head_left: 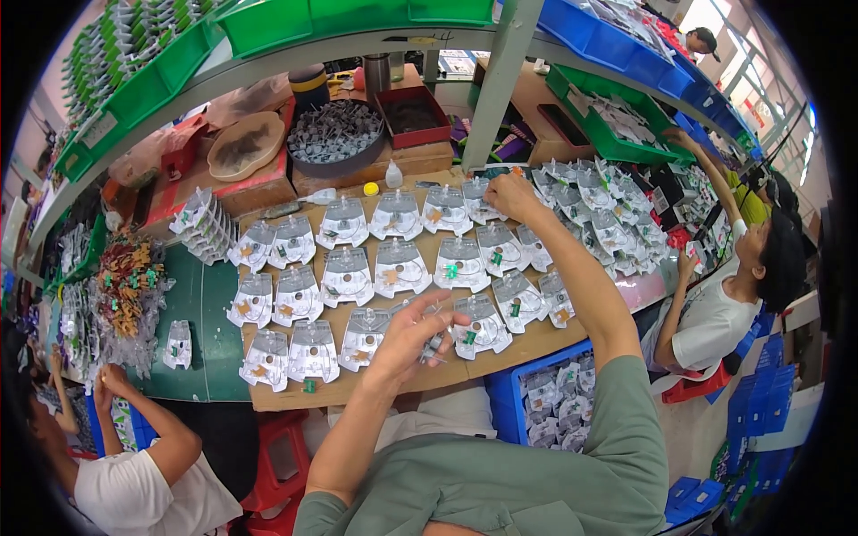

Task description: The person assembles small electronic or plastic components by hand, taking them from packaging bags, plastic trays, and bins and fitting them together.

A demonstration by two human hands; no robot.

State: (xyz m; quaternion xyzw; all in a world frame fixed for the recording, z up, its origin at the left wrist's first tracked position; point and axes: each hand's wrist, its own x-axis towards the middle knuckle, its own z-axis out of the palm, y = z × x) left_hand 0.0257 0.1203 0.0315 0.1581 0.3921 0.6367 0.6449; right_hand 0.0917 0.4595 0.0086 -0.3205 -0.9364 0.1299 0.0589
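Rows of clear plastic blister packs (pixel 400 266) lie on a brown cardboard sheet (pixel 393 384), each with a small orange or green part inside. My left hand (pixel 411 335) hovers over the front row with fingers curled around a small clear and green piece. My right hand (pixel 511 195) reaches to the far row and presses fingertips onto a pack (pixel 476 198) there. A loose green clip (pixel 309 386) lies near the cardboard's front edge.
A stack of packs (pixel 207 228) stands at the left on a green mat (pixel 201 313). A blue bin (pixel 554 406) of packs sits below right. Bowls (pixel 335 134), a red tray (pixel 413 116) and green shelf bins (pixel 268 22) lie behind. Other people work at left and right.
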